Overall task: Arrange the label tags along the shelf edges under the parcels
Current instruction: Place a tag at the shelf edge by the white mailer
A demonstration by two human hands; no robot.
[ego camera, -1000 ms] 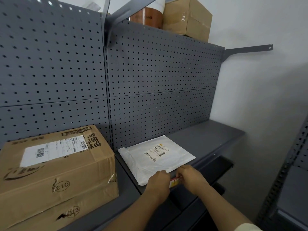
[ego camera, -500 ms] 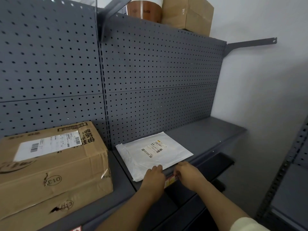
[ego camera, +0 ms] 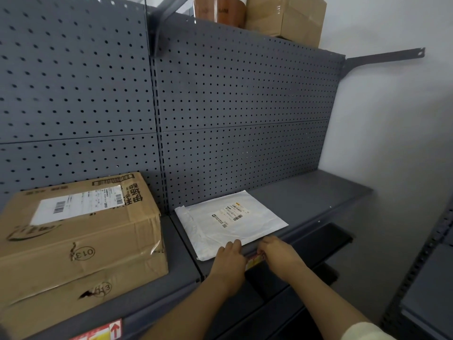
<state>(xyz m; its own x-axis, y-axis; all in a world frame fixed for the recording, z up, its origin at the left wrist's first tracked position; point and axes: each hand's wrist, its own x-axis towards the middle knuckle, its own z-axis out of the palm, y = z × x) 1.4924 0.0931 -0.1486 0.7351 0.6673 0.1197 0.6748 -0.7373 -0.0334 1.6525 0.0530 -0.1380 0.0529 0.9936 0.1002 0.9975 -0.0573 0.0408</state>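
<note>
A small red and yellow label tag (ego camera: pixel 255 261) sits on the front edge of the grey shelf (ego camera: pixel 318 217), right under a flat white mailer parcel (ego camera: pixel 230 222). My left hand (ego camera: pixel 229 261) and my right hand (ego camera: pixel 277 253) pinch the tag from either side, fingers curled against the shelf edge. Most of the tag is hidden between my fingers. Another red and white label tag (ego camera: pixel 100 332) is fixed on the shelf edge at lower left, under a large cardboard box (ego camera: pixel 78 236).
A grey pegboard back panel (ego camera: pixel 240 119) rises behind the shelf. On the top shelf stand a brown tape roll (ego camera: pixel 218 8) and a cardboard box (ego camera: pixel 286 15). A bracket arm (ego camera: pixel 384 57) juts right. Another rack (ego camera: pixel 431 290) stands at the right.
The view has tilted a little, bringing the lower-left tag into sight. Both hands stay at the same spot on the shelf edge, still pressed around the tag.
</note>
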